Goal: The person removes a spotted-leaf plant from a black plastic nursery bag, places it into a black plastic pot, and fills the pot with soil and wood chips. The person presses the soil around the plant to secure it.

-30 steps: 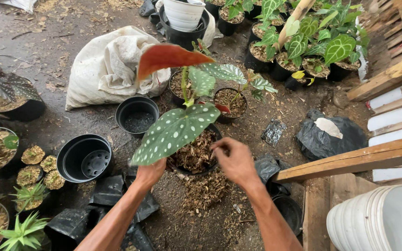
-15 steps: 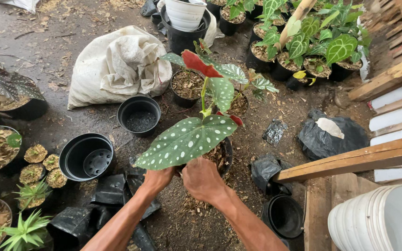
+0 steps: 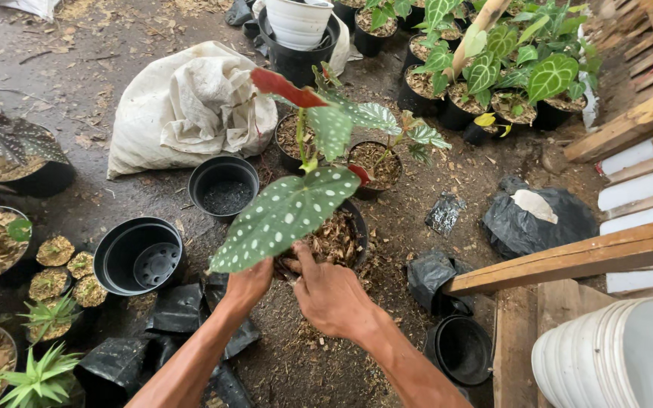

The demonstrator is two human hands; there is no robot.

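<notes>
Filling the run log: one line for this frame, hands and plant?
left hand: at pot rim, under spotted leaf | right hand: pressing bark mix in black pot | empty black pot: beside, left

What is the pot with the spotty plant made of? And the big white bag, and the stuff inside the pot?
The black pot under both hands looks like thin plastic, smooth and dull, like the empty pots nearby. The white sack seems to be woven plastic or cloth: it crumples in soft folds and looks matte. The filling looks like dry bark or husk chips, brown and rough, not fine soil.
</notes>
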